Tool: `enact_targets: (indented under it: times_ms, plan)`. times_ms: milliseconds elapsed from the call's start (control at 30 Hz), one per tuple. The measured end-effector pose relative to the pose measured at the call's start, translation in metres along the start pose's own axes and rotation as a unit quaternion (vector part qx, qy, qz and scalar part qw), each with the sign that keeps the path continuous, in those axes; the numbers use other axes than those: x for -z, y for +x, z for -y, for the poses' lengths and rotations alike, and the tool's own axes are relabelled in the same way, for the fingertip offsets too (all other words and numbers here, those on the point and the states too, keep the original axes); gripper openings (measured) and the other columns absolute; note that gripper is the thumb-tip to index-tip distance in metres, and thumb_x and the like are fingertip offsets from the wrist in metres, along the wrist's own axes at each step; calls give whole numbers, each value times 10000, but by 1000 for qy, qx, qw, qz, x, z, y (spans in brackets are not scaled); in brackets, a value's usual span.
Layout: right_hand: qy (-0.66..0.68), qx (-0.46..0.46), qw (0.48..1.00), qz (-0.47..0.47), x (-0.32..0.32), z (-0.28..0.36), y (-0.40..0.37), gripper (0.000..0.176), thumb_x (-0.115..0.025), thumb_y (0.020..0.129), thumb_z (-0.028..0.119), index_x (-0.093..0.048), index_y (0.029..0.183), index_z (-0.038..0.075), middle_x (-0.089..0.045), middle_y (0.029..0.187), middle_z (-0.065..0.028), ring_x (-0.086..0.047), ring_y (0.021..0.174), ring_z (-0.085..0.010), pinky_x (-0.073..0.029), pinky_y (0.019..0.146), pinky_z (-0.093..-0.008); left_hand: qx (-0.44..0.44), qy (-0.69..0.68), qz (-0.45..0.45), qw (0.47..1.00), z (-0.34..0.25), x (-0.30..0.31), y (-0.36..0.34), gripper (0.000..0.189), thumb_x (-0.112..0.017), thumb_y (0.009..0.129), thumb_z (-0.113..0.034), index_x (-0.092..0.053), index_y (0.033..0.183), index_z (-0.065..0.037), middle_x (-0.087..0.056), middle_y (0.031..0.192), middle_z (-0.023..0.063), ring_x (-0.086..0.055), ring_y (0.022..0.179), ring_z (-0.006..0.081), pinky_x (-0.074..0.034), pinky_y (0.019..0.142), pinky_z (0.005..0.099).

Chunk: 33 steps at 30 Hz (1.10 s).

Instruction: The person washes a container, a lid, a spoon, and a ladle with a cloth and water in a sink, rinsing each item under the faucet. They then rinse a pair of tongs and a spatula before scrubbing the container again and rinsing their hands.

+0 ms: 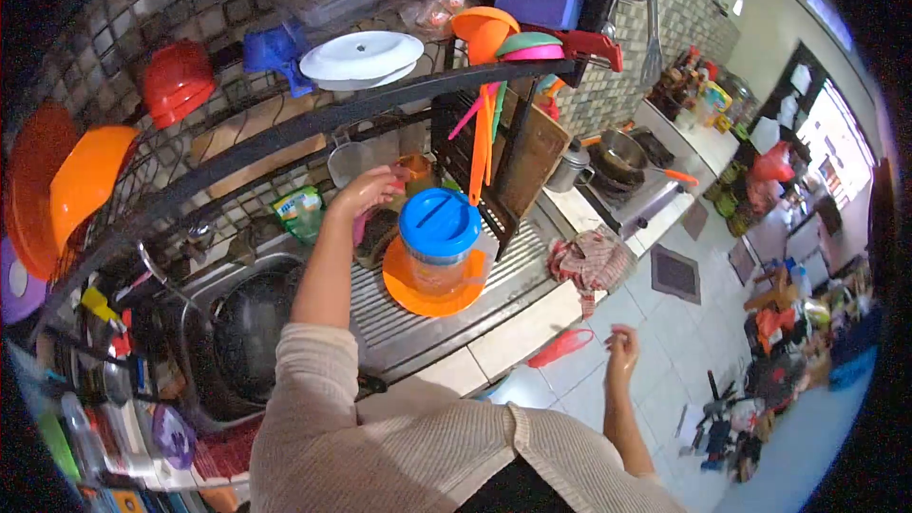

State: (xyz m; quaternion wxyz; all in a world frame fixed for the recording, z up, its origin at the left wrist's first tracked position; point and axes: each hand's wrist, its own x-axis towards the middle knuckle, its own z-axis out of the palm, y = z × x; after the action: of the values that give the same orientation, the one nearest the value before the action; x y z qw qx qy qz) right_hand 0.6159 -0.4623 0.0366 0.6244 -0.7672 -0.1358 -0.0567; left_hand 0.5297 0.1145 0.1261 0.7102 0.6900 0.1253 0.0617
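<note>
My left hand [372, 188] reaches over the back of the steel drainboard [389, 342], its fingers stretched out beside a small orange item [415, 171]. Just under it, a dark round container and a bit of pink are partly hidden by the forearm. A clear plastic jar with a blue screw lid [439, 220] stands upright on an orange plate [404, 290], to the right of this hand. My right hand [622, 347] hangs free over the tiled floor, fingers loosely apart with nothing in them. Near it, a red plastic piece [560, 348] shows by the counter edge.
A black dish rack [285, 133] arches over the sink [204, 370], bearing a white lid [361, 59], orange bowls and orange utensils [483, 147]. A green pouch [300, 213] stands behind the sink. To the right are a checked cloth [591, 261], a metal pot [570, 169] and a stove with a pan [622, 152].
</note>
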Motion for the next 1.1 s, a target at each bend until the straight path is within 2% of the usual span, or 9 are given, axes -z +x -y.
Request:
enact_targets:
  times_ms: [67, 133, 167, 233, 300, 433, 633, 900, 1100]
  plan:
    - [-3, -64, 998, -5, -11, 5, -42, 161, -455, 794, 41, -574, 899, 10, -575, 773, -49, -534, 644, -114, -412, 576, -241, 28, -11, 46, 998, 11, 3, 23, 342, -460, 896, -237, -502, 1205, -95, -553, 1173, 32, -550, 959, 141, -435, 819, 305]
    - [-11, -68, 998, 8, -18, 10, -71, 154, -457, 795, 17, -574, 895, 17, -577, 782, -47, -528, 643, -110, -409, 582, -231, 46, 79, 86, 992, 14, -5, 39, 323, -402, 911, -208, -516, 1189, -91, -560, 1165, 34, -552, 990, 160, -438, 831, 324]
    - [-9, -82, 997, -2, -24, 19, -85, 143, -465, 800, 17, -575, 891, 19, -575, 780, -43, -526, 643, -108, -410, 584, -231, 44, 77, 96, 991, 13, -17, 42, 323, -402, 911, -208, -516, 1189, -91, -560, 1165, 34, -552, 990, 160, -438, 831, 324]
    - [-4, -97, 995, -19, -31, 26, -104, 132, -472, 806, 18, -576, 887, 22, -574, 779, -39, -523, 644, -106, -411, 585, -232, 47, 31, 34, 998, 8, -37, 40, 342, -381, 904, -216, -530, 1165, -54, -573, 1142, 101, -567, 971, 203, -444, 841, 330]
    - [7, -127, 992, -19, -37, 23, -119, 106, -495, 815, 33, -580, 878, 27, -569, 763, -30, -522, 645, -104, -414, 584, -234, 43, 50, 44, 997, 9, -38, 46, 340, -384, 902, -215, -533, 1160, -52, -574, 1137, 105, -568, 968, 206, -444, 839, 333]
    - [23, -113, 993, -23, -43, 28, -136, 92, -505, 823, 47, -584, 868, 30, -570, 766, -34, -522, 647, -105, -416, 583, -235, 25, 104, 47, 993, 29, -44, 38, 335, -394, 891, -213, -542, 1140, -45, -578, 1120, 119, -573, 959, 220, -447, 831, 345]
    - [-3, -138, 990, -30, -40, 38, -154, 98, -501, 821, 41, -589, 862, 27, -572, 785, -43, -519, 644, -105, -422, 581, -234, 1, 164, 51, 985, 45, -73, 43, 327, -409, 875, -208, -557, 1109, -34, -583, 1094, 140, -580, 946, 241, -450, 819, 362]
    - [-18, -160, 986, -31, -37, 37, -164, 94, -508, 822, 21, -593, 862, 10, -580, 794, -46, -531, 654, -106, -430, 587, -231, -27, 249, 32, 968, 59, -65, 46, 318, -429, 855, -203, -576, 1069, -19, -591, 1059, 168, -589, 928, 269, -455, 802, 385]
    - [-31, -135, 990, -12, -36, 29, -167, 102, -507, 821, 5, -596, 870, 0, -590, 837, -61, -541, 665, -123, -465, 616, -250, -35, 312, 3, 949, 62, -62, 60, 312, -444, 839, -199, -590, 1038, -9, -596, 1033, 189, -596, 914, 291, -459, 790, 403]
